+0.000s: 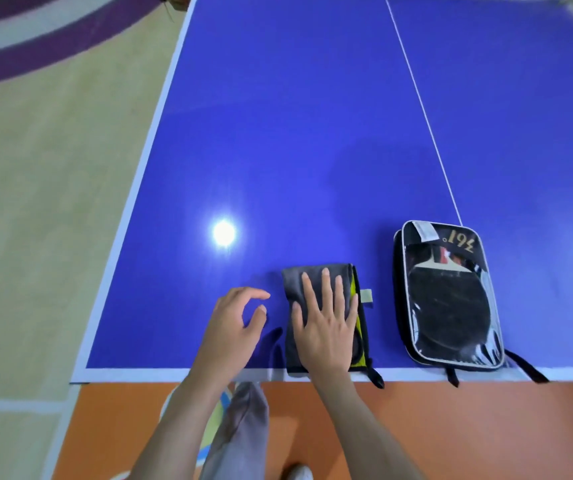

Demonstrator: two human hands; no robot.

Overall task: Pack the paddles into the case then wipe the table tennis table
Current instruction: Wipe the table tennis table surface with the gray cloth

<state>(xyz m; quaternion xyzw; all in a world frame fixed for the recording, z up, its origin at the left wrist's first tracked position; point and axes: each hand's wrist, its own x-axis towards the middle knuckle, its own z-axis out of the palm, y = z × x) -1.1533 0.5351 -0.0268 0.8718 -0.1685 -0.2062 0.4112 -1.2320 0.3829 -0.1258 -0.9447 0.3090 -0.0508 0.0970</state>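
Seen from above at the near end of a blue table tennis table [295, 133]. Packing apparently done: a black paddle [449, 306] visible through the clear window of a closed-looking case [447, 296], lying flat near the table's front edge, right of the white centre line's near end; whether a second paddle sits beneath cannot be told. Straps trailing off the front edge. Printed on the case, upside down from here, "361°"; a small white tag beside it too blurred to read. Wiping seemingly just starting, with all of the blue surface left to cover. Just left of the case, not touching it, a folded grey cloth [316, 299] with yellow lining and a small blank-looking tab, lying at the front edge. Right hand [326, 327] pressed flat on the cloth, fingers straight and spread wide. Left hand [233, 327] immediately left of the cloth, fingers loosely curled, holding nothing, fingertips near the tabletop.
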